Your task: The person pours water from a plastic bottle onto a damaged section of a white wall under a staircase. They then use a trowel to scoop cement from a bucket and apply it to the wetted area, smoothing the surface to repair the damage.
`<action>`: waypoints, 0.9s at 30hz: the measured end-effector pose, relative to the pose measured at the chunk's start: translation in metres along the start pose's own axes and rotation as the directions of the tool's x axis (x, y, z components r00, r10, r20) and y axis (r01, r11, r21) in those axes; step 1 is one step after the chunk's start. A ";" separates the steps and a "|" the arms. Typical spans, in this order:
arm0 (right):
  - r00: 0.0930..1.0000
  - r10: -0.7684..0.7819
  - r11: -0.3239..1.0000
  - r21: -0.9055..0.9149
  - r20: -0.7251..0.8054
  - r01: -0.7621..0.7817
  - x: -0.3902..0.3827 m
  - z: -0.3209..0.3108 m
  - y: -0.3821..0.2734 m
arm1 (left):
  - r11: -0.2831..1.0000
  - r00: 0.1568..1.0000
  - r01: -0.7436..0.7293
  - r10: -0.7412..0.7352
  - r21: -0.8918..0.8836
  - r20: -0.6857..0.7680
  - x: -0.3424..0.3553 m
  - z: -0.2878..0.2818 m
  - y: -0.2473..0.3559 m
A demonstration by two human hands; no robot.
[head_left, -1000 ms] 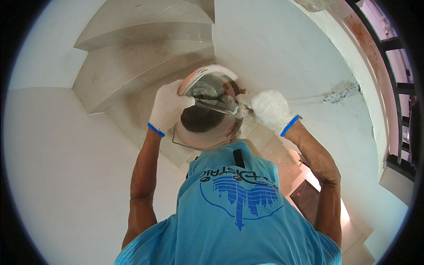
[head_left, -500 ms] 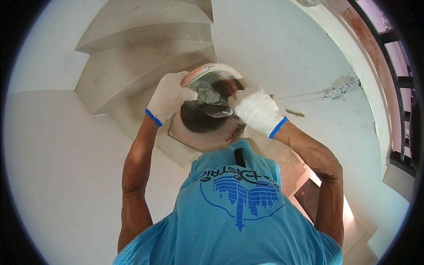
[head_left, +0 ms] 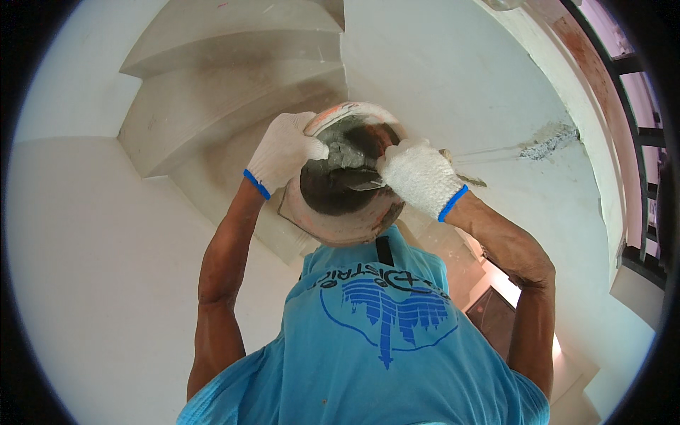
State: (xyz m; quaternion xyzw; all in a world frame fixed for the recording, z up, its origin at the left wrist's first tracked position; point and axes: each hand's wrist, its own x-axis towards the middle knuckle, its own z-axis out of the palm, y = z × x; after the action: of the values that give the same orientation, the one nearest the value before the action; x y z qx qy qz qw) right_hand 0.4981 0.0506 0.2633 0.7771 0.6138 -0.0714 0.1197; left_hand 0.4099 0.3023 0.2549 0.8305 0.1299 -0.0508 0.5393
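In front of my chest is a mortar-smeared orange bucket, its open mouth facing up at me. Wet grey mortar clings inside, toward the far side. My left hand, in a white knit glove with a blue cuff, is closed on the bucket's left rim, thumb inside. My right hand, gloved the same way, is closed round a trowel; its blade reaches into the bucket below the mortar lump, and a handle end pokes out beyond the glove. The fingers hide most of the handle.
Curved concrete stair steps rise at the far left. A pale wall with a rough grey patch stands to the right. Dark metal railing runs along the right edge. A dark brown panel shows beside my right arm.
The bucket and both hands have shifted slightly to the right. The trowel blade has turned a little and sits nearer my right glove. My left hand keeps hold of the rim.
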 end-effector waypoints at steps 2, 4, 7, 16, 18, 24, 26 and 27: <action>1.000 -0.010 1.000 -0.015 0.028 0.010 0.002 0.004 -0.001 | 1.000 1.000 -0.008 0.008 0.018 0.001 0.001 0.001 0.004; 0.996 -0.008 1.000 -0.019 0.091 0.009 0.005 0.002 -0.008 | 1.000 1.000 0.009 -0.009 -0.001 0.008 -0.002 0.002 0.012; 0.994 -0.081 0.994 -0.061 0.067 0.085 0.004 -0.002 -0.014 | 0.999 1.000 -0.015 0.015 0.031 -0.010 -0.003 0.006 0.012; 0.986 0.102 0.991 0.100 -0.128 -0.090 -0.009 -0.006 0.001 | 1.000 0.999 -0.006 0.008 0.027 -0.052 0.001 0.003 0.010; 0.983 0.084 0.993 0.097 -0.163 -0.069 -0.006 -0.008 0.004 | 0.998 0.999 0.001 0.002 0.063 -0.051 0.001 0.002 0.011; 0.993 0.074 0.997 0.011 -0.092 -0.073 0.002 0.008 -0.002 | 0.997 0.999 -0.012 0.016 0.077 -0.048 0.005 0.008 0.009; 0.995 0.062 0.998 -0.006 -0.078 -0.062 0.002 0.009 -0.005 | 0.998 0.999 -0.002 0.005 0.057 -0.044 0.006 0.009 0.006; 0.996 0.054 0.998 -0.011 -0.066 -0.055 0.002 0.009 -0.005 | 1.000 0.999 0.017 -0.016 0.019 -0.038 0.005 0.010 0.007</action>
State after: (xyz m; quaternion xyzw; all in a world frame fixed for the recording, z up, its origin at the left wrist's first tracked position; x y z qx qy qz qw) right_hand 0.4940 0.0509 0.2536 0.7946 0.5964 -0.0386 0.1065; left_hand 0.4169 0.2916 0.2560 0.8353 0.1464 -0.0406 0.5284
